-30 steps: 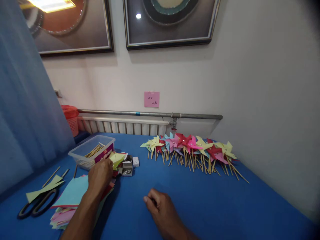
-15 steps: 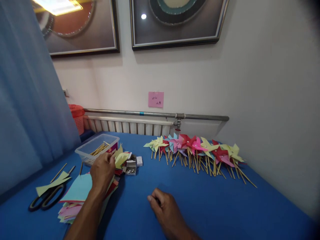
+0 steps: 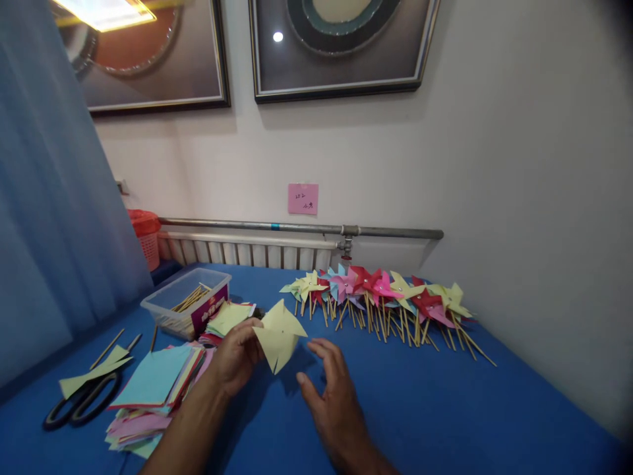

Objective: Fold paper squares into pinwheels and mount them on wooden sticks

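My left hand (image 3: 236,361) pinches a pale yellow paper square (image 3: 279,338) by its left side, lifted above the blue table. Slits run in from the corners of the square, and a small mark shows at its middle. Just right of the paper is my right hand (image 3: 333,399), thumb and fingers apart, with nothing visible in it and not touching the paper. Left of my left forearm lies a stack of coloured paper squares (image 3: 153,376), light blue on top. Behind my left hand, more pale yellow paper (image 3: 230,318) rests on a smaller pile.
Finished paper pinwheels (image 3: 366,284) on wooden sticks lie in a row at the back right. A clear plastic box (image 3: 163,316) of sticks stands at the back left. Black-handled scissors (image 3: 93,399) lie at the left under paper strips (image 3: 96,373). A blue curtain (image 3: 64,218) hangs beside them.
My left hand has moved right and toward me from the small pile, bringing the pale yellow paper square. My right hand has gone from curled to spread. The view has shifted slightly.
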Tool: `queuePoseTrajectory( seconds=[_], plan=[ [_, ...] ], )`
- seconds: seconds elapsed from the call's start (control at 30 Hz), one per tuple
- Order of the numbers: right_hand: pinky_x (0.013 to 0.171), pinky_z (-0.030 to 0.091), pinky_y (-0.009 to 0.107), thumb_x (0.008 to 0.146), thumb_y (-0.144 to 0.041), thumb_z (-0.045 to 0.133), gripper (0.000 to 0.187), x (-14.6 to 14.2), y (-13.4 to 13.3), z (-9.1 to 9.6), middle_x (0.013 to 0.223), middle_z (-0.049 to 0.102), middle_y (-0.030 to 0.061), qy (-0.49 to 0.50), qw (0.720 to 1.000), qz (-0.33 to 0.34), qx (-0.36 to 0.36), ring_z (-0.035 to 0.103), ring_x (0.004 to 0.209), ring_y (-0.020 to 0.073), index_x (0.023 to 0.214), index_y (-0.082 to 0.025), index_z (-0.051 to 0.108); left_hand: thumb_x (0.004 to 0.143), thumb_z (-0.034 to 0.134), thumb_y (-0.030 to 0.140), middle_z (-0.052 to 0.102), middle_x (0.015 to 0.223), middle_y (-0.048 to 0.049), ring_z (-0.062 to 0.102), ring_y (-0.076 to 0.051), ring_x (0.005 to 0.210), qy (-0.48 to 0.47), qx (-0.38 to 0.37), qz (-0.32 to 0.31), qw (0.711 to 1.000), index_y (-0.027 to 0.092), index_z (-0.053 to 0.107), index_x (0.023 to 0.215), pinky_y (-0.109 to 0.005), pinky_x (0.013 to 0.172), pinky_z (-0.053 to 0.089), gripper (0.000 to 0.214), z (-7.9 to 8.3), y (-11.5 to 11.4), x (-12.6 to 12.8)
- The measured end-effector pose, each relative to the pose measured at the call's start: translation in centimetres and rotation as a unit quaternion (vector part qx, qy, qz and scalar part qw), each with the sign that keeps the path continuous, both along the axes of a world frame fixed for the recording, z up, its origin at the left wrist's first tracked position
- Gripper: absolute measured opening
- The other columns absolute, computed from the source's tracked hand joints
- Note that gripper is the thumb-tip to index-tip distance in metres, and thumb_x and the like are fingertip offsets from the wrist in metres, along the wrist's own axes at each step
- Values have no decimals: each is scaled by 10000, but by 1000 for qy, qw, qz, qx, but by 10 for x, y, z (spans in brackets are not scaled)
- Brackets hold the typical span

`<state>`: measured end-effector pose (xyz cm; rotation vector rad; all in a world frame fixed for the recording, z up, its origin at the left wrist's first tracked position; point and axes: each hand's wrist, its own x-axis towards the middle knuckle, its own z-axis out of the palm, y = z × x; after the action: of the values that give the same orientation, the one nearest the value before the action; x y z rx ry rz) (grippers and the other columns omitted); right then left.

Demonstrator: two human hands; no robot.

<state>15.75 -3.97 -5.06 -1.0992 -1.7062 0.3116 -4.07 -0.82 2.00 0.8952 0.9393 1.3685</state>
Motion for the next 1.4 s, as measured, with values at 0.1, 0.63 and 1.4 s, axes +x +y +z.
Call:
queuePoseTrajectory(
  seconds=[0.1, 0.63, 1.4],
  plan=[
    [1142, 460, 526, 885, -141, 604, 582, 0, 0, -3, 1502, 544, 119, -57, 995, -30, 76, 520, 1392, 313, 1443, -274, 507, 640, 695, 158, 604, 608, -6, 551, -119, 551, -61, -20, -35, 997, 177, 584, 644, -241, 569, 474, 113, -3, -4, 14],
    [1151, 419, 513, 856, -51, 499, 587, 8, 6, 5, 1409, 663, 110, -103, 984, -4, 146, 548, 1372, 288, 1411, -225, 583, 641, 777, 137, 669, 607, -14, 611, -132, 552, -117, -59, -108, 985, 160, 624, 652, -235, 556, 470, 155, -21, -6, 30],
    [685, 609, 356, 702, -719, 810, 662, 7, 42, -29, 800, 813, 85, 377, 873, 113, -288, 763, 731, 273, 1034, -147, 774, 589, 891, 484, 677, 616, 5, 544, -126, 529, 138, -17, -56, 989, 172, 685, 750, -248, 544, 373, 407, -34, -2, 42]
  ],
)
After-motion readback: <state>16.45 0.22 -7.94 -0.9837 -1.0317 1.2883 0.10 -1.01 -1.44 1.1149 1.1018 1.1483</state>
